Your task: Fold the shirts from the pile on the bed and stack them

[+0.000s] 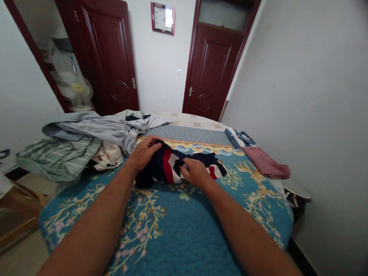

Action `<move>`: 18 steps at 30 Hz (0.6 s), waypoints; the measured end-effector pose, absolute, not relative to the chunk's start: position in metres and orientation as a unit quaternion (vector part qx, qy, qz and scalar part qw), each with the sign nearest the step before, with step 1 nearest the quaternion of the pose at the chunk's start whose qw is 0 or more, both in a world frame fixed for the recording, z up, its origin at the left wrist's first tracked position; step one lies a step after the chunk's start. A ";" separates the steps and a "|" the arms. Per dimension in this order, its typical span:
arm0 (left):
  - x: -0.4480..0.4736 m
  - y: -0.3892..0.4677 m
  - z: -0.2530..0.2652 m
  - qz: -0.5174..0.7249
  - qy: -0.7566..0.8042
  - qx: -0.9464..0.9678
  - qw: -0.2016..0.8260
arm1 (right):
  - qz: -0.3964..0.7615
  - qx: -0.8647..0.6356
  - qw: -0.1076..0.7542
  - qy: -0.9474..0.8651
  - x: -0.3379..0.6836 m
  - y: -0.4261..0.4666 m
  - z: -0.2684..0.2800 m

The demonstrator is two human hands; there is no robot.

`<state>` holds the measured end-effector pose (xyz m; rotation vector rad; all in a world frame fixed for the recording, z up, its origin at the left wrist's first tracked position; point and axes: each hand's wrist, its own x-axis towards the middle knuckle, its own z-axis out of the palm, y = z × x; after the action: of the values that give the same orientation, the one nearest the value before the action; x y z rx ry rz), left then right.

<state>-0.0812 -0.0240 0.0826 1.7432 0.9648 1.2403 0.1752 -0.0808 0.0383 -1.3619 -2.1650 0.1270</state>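
Note:
A dark navy garment with red, white and black stripes lies bunched in front of me, its exact kind hidden by the folds. My left hand grips its upper left edge, thumb and fingers closed on the cloth. Further right, my right hand pinches the striped middle part. More of the garment stretches out past the right hand. Underneath spreads a teal quilted cover with a floral pattern.
A heap of loose clothes lies at the left, with a green checked garment hanging near the edge. Folded at the right are a blue-and-white shirt and a pink garment. A wooden chair stands at the left, a wall at the right.

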 end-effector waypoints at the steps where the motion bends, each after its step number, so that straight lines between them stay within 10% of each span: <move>1: -0.083 -0.022 0.082 0.493 0.390 0.680 0.377 | 0.046 -0.525 0.254 -0.811 0.178 -0.079 0.038; 18: -0.103 -0.005 0.080 0.601 0.529 0.582 0.144 | -0.033 -0.648 0.285 -0.706 0.295 -0.061 0.055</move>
<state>-0.1028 -0.0053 0.0798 1.6772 1.5257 1.7314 0.2951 -0.0610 0.0553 -1.7324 -1.8879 -0.0878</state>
